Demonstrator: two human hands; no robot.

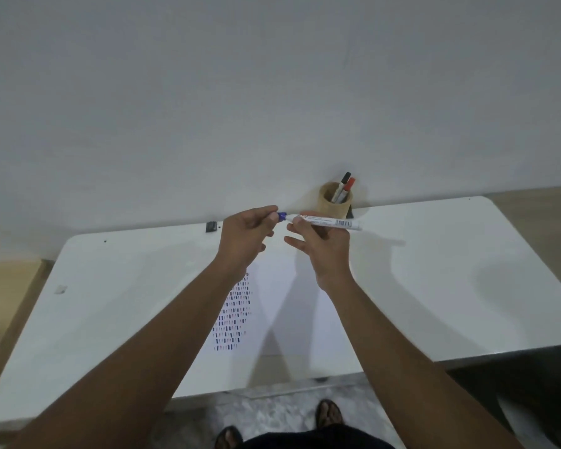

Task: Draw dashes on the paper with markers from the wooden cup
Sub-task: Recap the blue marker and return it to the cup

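Two sandalled feet (328, 413) at the bottom, standing on mottled floor just below the bench (110, 303) edge. Above them, one sheet of paper (292, 306) lies flat on the white bench, under and between the two forearms; the left forearm crosses its left edge. A block of short dashes (232, 314), blue and red, fills the paper's left part, below the left wrist.

Both hands are raised over the far end of the paper. The right hand (324, 251) pinches one white marker (324, 222) near its left end, the other fingers fanned loose, barrel lying level and sticking out to the right. The left hand (245, 238) pinches the blue cap (282, 216) between thumb and fingertips, right at the marker's tip; I cannot tell whether the cap is seated or just off.

Beyond the right hand, touching nothing, one wooden cup (332, 202) stands upright at the bench's far edge against the wall. Two markers lean inside: one black-capped (344, 183), one red-capped (348, 187).

Left of the left hand, a small dark block (211, 226) sits at the far edge. Well to the left, a pale scrap (60, 289).
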